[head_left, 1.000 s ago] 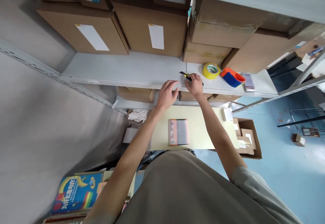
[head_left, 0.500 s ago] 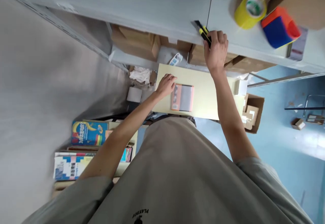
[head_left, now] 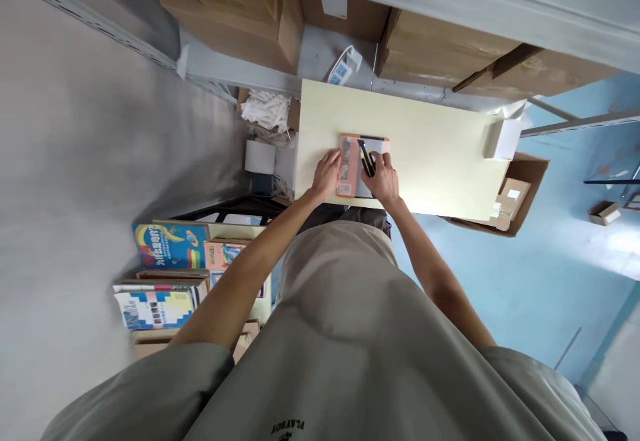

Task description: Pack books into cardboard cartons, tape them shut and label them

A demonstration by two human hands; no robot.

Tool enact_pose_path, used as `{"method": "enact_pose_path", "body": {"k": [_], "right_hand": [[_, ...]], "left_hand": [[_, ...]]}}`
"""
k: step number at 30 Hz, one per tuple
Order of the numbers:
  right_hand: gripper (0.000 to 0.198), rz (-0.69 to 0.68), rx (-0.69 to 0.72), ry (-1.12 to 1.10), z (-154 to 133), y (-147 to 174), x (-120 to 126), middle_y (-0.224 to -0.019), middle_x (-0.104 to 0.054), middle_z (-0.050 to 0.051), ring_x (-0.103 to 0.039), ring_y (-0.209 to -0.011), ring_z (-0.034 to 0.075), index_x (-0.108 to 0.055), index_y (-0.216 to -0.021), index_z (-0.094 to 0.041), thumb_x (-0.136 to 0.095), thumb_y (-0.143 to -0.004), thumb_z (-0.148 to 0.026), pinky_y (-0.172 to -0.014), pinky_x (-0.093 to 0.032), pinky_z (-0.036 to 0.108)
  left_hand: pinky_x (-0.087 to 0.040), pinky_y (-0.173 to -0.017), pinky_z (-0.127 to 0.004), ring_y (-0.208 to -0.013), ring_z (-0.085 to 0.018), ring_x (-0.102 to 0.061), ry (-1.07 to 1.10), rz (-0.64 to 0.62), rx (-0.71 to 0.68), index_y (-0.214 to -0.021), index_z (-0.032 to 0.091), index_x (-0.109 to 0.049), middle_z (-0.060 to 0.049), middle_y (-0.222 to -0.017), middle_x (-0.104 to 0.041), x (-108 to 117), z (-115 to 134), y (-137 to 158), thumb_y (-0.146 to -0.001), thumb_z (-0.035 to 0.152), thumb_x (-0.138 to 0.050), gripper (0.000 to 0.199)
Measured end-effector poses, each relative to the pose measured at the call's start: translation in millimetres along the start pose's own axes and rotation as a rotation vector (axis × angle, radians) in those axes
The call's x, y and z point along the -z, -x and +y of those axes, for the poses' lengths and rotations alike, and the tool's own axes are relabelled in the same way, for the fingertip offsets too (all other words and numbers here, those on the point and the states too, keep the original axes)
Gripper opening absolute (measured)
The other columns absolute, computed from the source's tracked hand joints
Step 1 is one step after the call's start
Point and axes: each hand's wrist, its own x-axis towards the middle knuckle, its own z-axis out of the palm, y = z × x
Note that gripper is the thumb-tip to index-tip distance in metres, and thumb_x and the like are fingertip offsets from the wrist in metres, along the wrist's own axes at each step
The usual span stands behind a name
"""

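On the pale yellow tabletop (head_left: 440, 154) lies a book (head_left: 353, 164) with an orange and grey cover and a barcode near its lower left corner. My right hand (head_left: 385, 180) is closed round a black and yellow utility knife (head_left: 367, 159), over the right part of the book. The knife's dark front end points away from me. At the book's left edge rests my left hand (head_left: 327, 173), its fingers laid out and touching the edge, with nothing held in it.
Cardboard boxes (head_left: 450, 48) and a white power strip (head_left: 341, 71) sit on the shelf behind the table. A white box (head_left: 501, 139) stands at the table's right end, above an open carton (head_left: 530, 174). Stacked books (head_left: 173, 244) are at the lower left.
My right hand has brought the utility knife down from the upper shelf to the book. My left hand has moved slightly to the book's left edge. The view has tilted downward.
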Motion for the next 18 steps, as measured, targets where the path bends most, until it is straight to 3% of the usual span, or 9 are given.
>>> {"method": "enact_pose_path", "body": {"k": [6, 12, 18], "right_hand": [[0.052, -0.088, -0.019, -0.026, -26.8, -4.2, -21.5, -0.154, -0.066, 0.029, -0.078, -0.118, 0.040, -0.058, -0.158, -0.010, -0.054, -0.110, -0.031, -0.100, -0.067, 0.052], [0.068, -0.157, -0.009, 0.000, -53.8, -42.6, -30.9, -0.150, -0.073, 0.031, -0.079, -0.126, 0.044, -0.043, -0.175, -0.003, -0.048, -0.109, -0.022, -0.109, -0.066, 0.056], [0.074, -0.216, -0.034, 0.074, -63.7, -69.9, -38.4, -0.156, -0.071, 0.034, -0.078, -0.134, 0.043, -0.035, -0.184, -0.004, -0.049, -0.113, -0.022, -0.113, -0.065, 0.054]], "left_hand": [[-0.037, -0.146, -0.057, -0.171, -0.036, -0.051, -0.040, -0.058, -0.073, -0.170, 0.011, -0.063, -0.020, -0.179, -0.061, 15.7, -14.4, -9.9, -0.103, 0.014, -0.052, 0.068], [-0.033, -0.147, -0.063, -0.177, -0.042, -0.041, -0.131, -0.101, -0.133, -0.176, 0.004, -0.055, -0.024, -0.187, -0.048, 45.9, -38.6, -28.7, -0.097, 0.012, -0.055, 0.079], [-0.035, -0.147, -0.063, -0.179, -0.041, -0.038, -0.148, -0.164, -0.177, -0.176, 0.006, -0.055, -0.021, -0.190, -0.044, 52.0, -47.2, -33.0, -0.095, 0.010, -0.054, 0.080]]}}
